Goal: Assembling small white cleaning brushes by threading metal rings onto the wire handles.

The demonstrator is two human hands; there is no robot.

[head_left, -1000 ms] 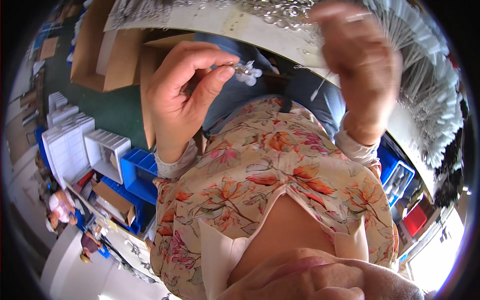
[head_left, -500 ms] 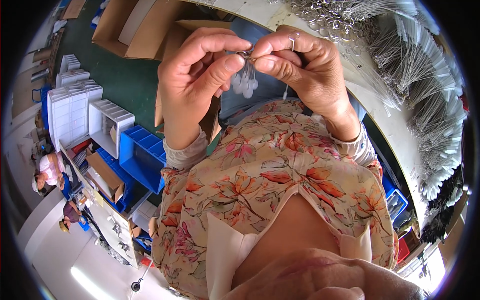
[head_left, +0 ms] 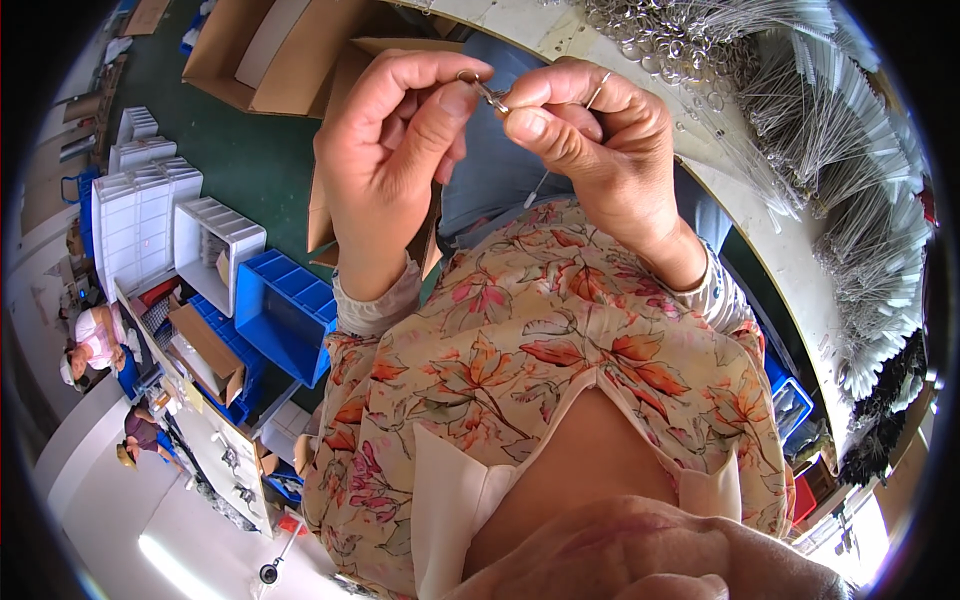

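My left hand [head_left: 395, 150] pinches a small metal ring [head_left: 468, 75] between thumb and index finger, above my lap. Thumb and index finger of my right hand [head_left: 600, 140] close on the ring's other end, a shiny metal piece [head_left: 493, 98]. A thin wire brush [head_left: 537, 190] is tucked through my right fingers. Its wire loop [head_left: 598, 90] sticks up over the index finger, and its pale tip shows below the hand. Whatever else hangs from the ring is hidden behind my fingers.
On the pale table [head_left: 810, 300] to the right lie a heap of metal rings [head_left: 640, 35] and large piles of thin wire brushes [head_left: 830, 130]. Open cardboard boxes [head_left: 290, 60] stand ahead left. Blue crates [head_left: 285, 305] and white crates [head_left: 150, 220] are at left, with two people beyond.
The bunch of white-tipped brushes that hung between my hands has gone out of sight. The metal piece now slants between my fingertips, and the brush in my right hand has tilted.
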